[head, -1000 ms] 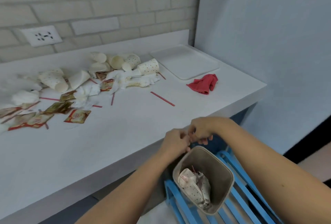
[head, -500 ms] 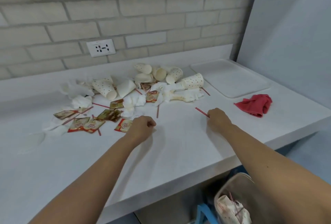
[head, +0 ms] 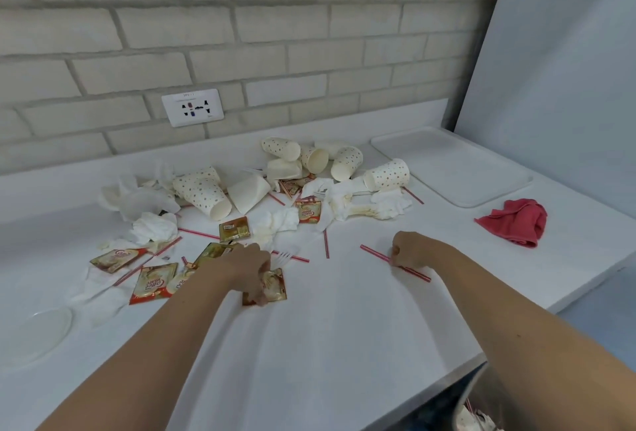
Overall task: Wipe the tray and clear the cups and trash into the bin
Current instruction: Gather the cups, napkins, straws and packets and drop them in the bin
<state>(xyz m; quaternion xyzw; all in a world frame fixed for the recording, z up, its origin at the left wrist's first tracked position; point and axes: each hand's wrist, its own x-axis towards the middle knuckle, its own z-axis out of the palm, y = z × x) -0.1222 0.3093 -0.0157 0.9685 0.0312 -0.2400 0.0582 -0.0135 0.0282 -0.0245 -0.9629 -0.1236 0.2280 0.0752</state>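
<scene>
A cleanup is seen partway done at a white tabletop set against a pale brick wall. A brown-and-red sachet is pinched at its near corner by the curled fingers of the left hand, while a red-and-white striped straw is gripped by the closed fingers of the right hand, the straw lying flat on the surface. The white tray is seen bare at the far right, against the side wall, with a crumpled red cloth left just in front of it; whether the tray has been wiped cannot be told. Some rubbish is already seen in the bin, glimpsed below the tabletop's edge at the lower right. Most of the clearing is judged to be left: polka-dot paper cups are tipped over in a heap near the wall, crumpled tissues are scattered among them, and more sachets and straws and a white plastic fork are strewn across the middle and left. White lettering on the sachets is shown upside down and too blurred to be read with certainty. A wall socket is fixed above the mess, its small printed mark illegible.
</scene>
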